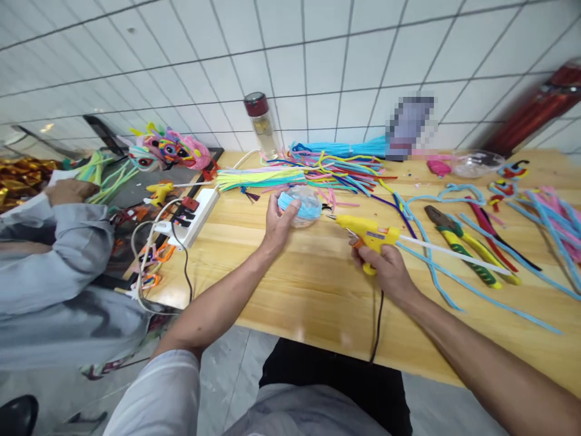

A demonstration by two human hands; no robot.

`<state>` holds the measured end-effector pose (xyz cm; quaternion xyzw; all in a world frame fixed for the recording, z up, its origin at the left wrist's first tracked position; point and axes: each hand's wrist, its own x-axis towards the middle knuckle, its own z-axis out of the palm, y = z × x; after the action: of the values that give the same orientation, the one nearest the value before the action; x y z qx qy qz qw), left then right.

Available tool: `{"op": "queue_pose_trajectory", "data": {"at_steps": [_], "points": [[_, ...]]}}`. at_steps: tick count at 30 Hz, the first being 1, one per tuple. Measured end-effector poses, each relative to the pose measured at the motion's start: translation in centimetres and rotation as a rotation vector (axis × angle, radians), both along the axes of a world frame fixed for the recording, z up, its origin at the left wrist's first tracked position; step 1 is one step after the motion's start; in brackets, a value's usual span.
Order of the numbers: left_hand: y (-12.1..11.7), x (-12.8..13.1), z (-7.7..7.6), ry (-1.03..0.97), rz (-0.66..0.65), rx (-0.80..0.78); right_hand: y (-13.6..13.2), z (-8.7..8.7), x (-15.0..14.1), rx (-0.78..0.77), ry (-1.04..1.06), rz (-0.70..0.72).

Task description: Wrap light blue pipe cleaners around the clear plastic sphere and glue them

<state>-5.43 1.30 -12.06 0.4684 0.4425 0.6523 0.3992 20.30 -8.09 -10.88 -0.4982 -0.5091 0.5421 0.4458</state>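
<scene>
My left hand (278,223) is closed around a clear round plastic ball (306,217), partly wrapped with light blue pipe cleaners (308,207). In my right hand (385,266) is a yellow hot glue gun (370,233), its fingers wrapped round the grip near the orange trigger. The gun's nozzle points left at the ball; I cannot tell whether it touches. A long white glue stick (449,249) sticks out of the gun's back, and a black cord (377,327) hangs from its handle over the table's front edge.
Bundled colourful pipe cleaners (267,177) lie behind the ball. Pliers (463,245) and loose blue pipe cleaners (429,266) lie right. A white power strip (200,218) with cords stands left, beside a co-worker's sleeve (77,242). A glass bottle (263,127) and red flask (531,115) stand along the wall.
</scene>
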Motion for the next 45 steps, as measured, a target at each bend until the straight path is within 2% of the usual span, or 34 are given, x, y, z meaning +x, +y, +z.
{"op": "queue_pose_trajectory", "data": {"at_steps": [3,5,7,10,14,16,18,20,21,22,24,27,30,32,34,39,42,45], "points": [[1.1,-2.3,3.0,-0.140,0.179,0.149,0.3,0.7,-0.5,-0.022,-0.084,-0.073],[1.4,-4.4,5.4,-0.239,0.270,0.255,0.9,1.2,-1.9,-0.050,-0.151,-0.050],[1.1,-6.4,7.6,-0.266,0.314,0.328,1.8,1.4,-4.7,-0.080,-0.166,0.014],[-0.4,-8.3,10.2,-0.295,0.283,0.357,2.8,1.8,-10.9,-0.110,-0.125,0.107],[-4.0,-8.0,12.9,-0.421,0.240,0.378,2.6,3.1,-19.4,-0.210,-0.069,0.225],[-6.0,-7.2,13.8,-0.402,0.188,0.441,2.5,3.7,-21.9,-0.262,-0.062,0.298],[-7.5,-6.3,14.0,-0.354,0.112,0.438,2.2,4.1,-22.5,-0.289,-0.068,0.354],[-8.6,-5.3,13.6,-0.333,0.078,0.393,1.3,4.3,-21.2,-0.246,-0.147,0.378],[-9.0,-4.8,13.1,-0.318,0.064,0.362,0.5,4.3,-19.7,-0.104,-0.304,0.399],[-9.3,-4.2,12.4,-0.312,0.059,0.334,-0.4,4.3,-17.9,-0.032,-0.391,0.399],[-9.6,-2.9,10.7,-0.328,0.057,0.273,-2.1,4.2,-12.8,0.041,-0.487,0.289],[-9.5,-0.5,7.5,-0.331,0.007,0.134,-3.3,4.2,-3.7,0.093,-0.662,0.039],[-9.1,2.4,4.8,-0.233,-0.087,0.021,-2.4,4.1,4.0,0.095,-0.851,-0.207],[-8.5,4.5,3.7,-0.142,-0.129,-0.012,-1.2,3.6,6.8,0.072,-0.937,-0.273],[-7.7,6.5,3.1,-0.071,-0.145,-0.036,0.0,3.0,7.6,0.062,-0.987,-0.270],[-6.1,9.6,2.8,0.018,-0.122,-0.066,2.0,1.6,6.2,0.081,-1.015,-0.244],[-5.8,10.3,2.2,0.062,-0.115,-0.057,2.3,1.8,6.3,0.122,-0.970,-0.261],[-5.7,10.4,1.4,0.090,-0.124,-0.063,2.2,2.8,6.7,0.191,-0.856,-0.252]]}}
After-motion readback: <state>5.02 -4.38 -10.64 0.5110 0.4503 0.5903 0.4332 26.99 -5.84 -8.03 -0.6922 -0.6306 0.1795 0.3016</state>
